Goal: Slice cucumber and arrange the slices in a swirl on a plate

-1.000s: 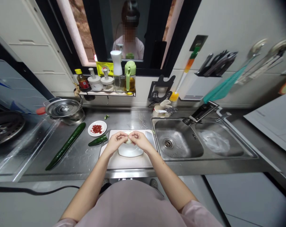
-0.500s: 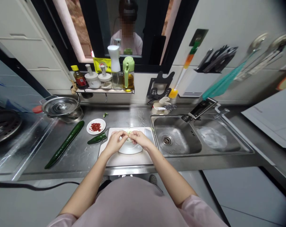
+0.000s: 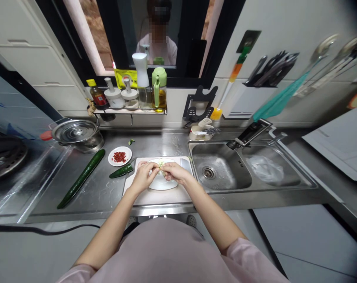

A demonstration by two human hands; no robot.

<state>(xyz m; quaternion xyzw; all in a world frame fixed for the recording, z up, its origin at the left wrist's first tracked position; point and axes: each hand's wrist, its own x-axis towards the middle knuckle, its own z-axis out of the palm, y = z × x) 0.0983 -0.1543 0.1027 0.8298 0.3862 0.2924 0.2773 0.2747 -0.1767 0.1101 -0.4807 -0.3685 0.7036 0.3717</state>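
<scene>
Above a white plate [image 3: 163, 185], my left hand [image 3: 144, 175] and my right hand [image 3: 174, 173] meet, fingertips pinched together. Between them is a thin pale-green cucumber slice [image 3: 161, 164], mostly hidden by the fingers. The plate rests on a light cutting board [image 3: 143, 200]. A flat, shiny blade [image 3: 184, 164] lies at the board's upper right. Left of the board is a cut piece of cucumber [image 3: 121, 171]. A small white dish holds chopped red pieces [image 3: 119, 157] just behind it.
A long whole cucumber [image 3: 81, 179] lies on the steel counter at left, near a lidded pot [image 3: 78, 133]. To the right is a double sink [image 3: 222, 169] with a black faucet [image 3: 249, 134]. A condiment shelf [image 3: 131, 112] hangs below the window.
Both hands remain pinched together over the plate, with only slight finger movement. A little more of the green-edged slice shows above the fingertips. The camera view has shifted slightly.
</scene>
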